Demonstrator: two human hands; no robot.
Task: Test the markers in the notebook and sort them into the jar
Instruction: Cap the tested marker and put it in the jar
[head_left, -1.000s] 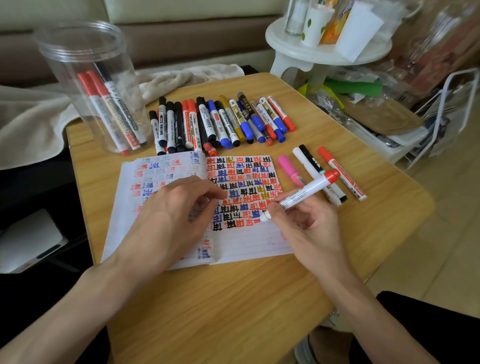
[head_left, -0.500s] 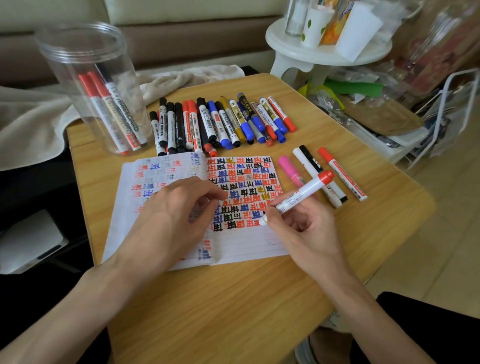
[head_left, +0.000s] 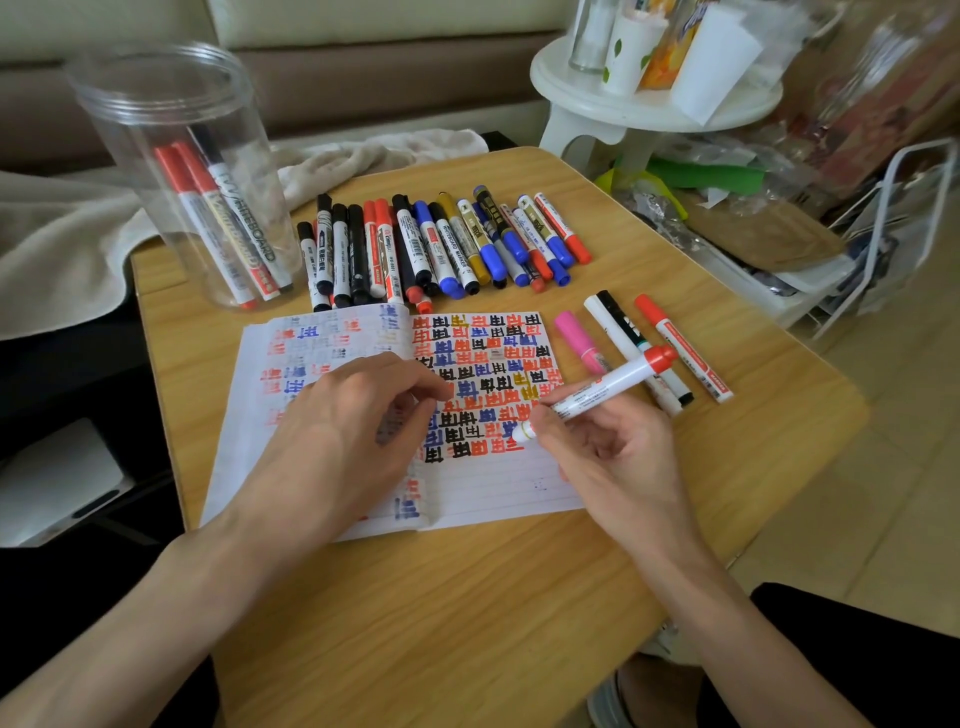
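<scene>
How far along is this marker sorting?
Early days, it seems. Three markers stand in the jar, and the notebook page is crowded with test marks. The right hand writes with a red marker; the left hand rests on the page. A long row and four loose markers wait.

White notebook carries red, blue, black, yellow marks; table woodgrain.

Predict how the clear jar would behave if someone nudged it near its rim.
It would likely tip rather than slide: the jar is tall for its base and stands near the table's far-left corner. It is probably light, since it looks like thin clear plastic. The three markers leaning inside seem to add little weight and might shift.
</scene>
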